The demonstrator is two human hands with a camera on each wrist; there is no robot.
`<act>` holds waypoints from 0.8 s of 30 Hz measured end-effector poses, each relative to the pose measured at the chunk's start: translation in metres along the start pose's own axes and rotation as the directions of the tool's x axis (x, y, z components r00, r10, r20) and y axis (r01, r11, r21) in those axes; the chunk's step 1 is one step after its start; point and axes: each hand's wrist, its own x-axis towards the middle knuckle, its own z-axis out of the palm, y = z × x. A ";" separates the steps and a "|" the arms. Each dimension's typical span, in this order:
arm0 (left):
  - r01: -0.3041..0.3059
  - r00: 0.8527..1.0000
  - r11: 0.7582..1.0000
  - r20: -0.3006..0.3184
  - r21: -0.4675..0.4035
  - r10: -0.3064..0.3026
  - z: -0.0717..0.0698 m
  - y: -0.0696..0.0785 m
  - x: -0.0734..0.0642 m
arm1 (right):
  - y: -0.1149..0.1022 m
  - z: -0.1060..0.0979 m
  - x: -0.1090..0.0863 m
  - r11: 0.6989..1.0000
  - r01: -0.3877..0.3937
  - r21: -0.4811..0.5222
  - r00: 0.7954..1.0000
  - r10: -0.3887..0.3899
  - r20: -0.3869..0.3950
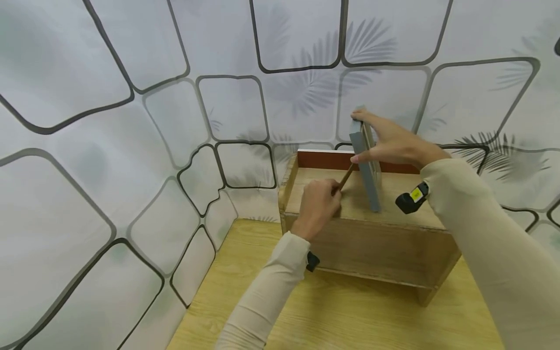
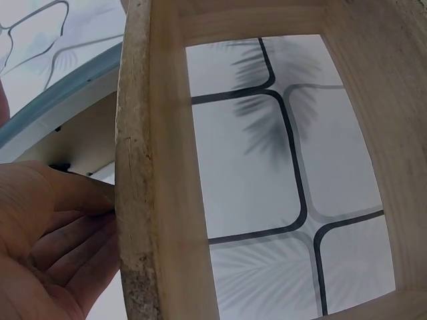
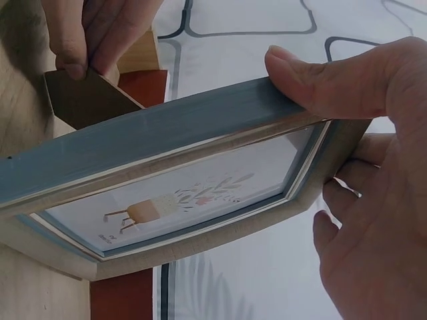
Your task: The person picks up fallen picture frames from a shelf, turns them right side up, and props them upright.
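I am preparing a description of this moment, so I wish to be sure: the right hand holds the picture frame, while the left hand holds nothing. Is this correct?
Not quite: the left hand is not empty. Its fingers pinch the brown flap behind the picture frame, as the right wrist view shows. The right hand does hold the frame.

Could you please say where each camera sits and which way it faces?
Head: worn there, facing forward and down at the picture frame and shelf; left hand, right hand and sleeves show.
Left wrist: worn there, facing through the shelf's opening to wallpaper; left hand and a sliver of skin show.
Right wrist: worn there, facing the frame's picture side; both hands show.
Head and right wrist share the left hand pinching a brown panel.
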 end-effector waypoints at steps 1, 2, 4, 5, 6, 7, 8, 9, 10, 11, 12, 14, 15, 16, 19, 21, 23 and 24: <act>0.003 1.000 1.000 -0.001 -0.006 -0.003 0.000 0.000 0.000 | 0.000 0.001 0.001 1.000 -0.003 0.005 1.000 0.003 0.003; 0.008 1.000 1.000 -0.002 -0.009 -0.008 0.000 0.000 0.000 | -0.001 0.001 0.001 1.000 -0.005 0.009 1.000 0.005 0.005; 0.016 1.000 1.000 -0.002 -0.017 -0.016 0.000 0.000 0.000 | -0.001 0.002 0.001 1.000 -0.008 0.017 1.000 0.008 0.005; 0.015 1.000 1.000 -0.003 -0.024 -0.015 0.001 -0.001 0.000 | -0.002 0.002 0.001 1.000 -0.010 0.020 1.000 0.009 0.004; 0.017 1.000 1.000 -0.005 -0.026 -0.017 0.001 -0.001 0.000 | -0.002 0.003 0.001 1.000 -0.010 0.023 1.000 0.010 0.002; 0.018 1.000 0.999 -0.007 -0.027 -0.019 0.001 -0.001 0.000 | -0.002 0.003 0.001 1.000 -0.010 0.024 1.000 0.010 0.002; 0.020 1.000 0.999 -0.007 -0.027 -0.020 0.001 -0.001 0.000 | -0.002 0.003 0.001 1.000 -0.011 0.026 1.000 0.011 0.000; 0.019 1.000 0.999 -0.007 -0.028 -0.019 0.001 0.000 0.000 | -0.002 0.003 0.001 1.000 -0.009 0.026 1.000 0.009 -0.001; 0.017 1.000 0.999 -0.009 -0.033 -0.017 0.000 0.000 0.000 | -0.001 0.003 0.001 1.000 -0.004 0.026 1.000 0.004 -0.003; 0.017 1.000 0.999 -0.009 -0.034 -0.017 0.001 0.000 0.000 | -0.001 0.003 0.001 1.000 0.003 0.027 1.000 -0.003 -0.005; 0.017 1.000 0.999 -0.008 -0.033 -0.017 0.001 0.000 0.000 | 0.000 0.003 0.002 1.000 0.010 0.027 1.000 -0.010 -0.008; 0.019 1.000 0.999 -0.005 -0.033 -0.019 0.001 0.001 0.000 | 0.002 0.002 0.001 0.999 0.031 0.024 0.999 -0.030 -0.010; 0.019 1.000 0.999 -0.003 -0.031 -0.019 0.001 0.001 0.000 | 0.003 0.002 0.001 0.999 0.040 0.021 0.999 -0.040 -0.011; 0.019 1.000 1.000 -0.001 -0.025 -0.019 0.002 0.001 -0.001 | 0.003 0.002 0.001 0.999 0.045 0.018 0.999 -0.045 -0.012; 0.013 1.000 1.000 -0.010 0.011 -0.013 0.001 0.001 -0.002 | 0.006 0.000 0.000 0.999 0.045 0.025 0.999 -0.044 -0.020; -0.003 1.000 1.000 -0.029 0.026 0.004 -0.002 0.003 -0.004 | 0.006 -0.003 -0.001 0.997 0.039 0.062 0.998 -0.036 -0.053; -0.036 0.997 0.999 -0.064 0.032 0.038 -0.006 0.007 -0.004 | 0.007 -0.006 -0.001 0.992 0.057 0.114 0.993 -0.044 -0.113; -0.057 0.995 0.998 -0.080 0.014 0.058 -0.009 0.011 -0.004 | 0.008 -0.008 0.000 0.987 0.073 0.141 0.987 -0.052 -0.150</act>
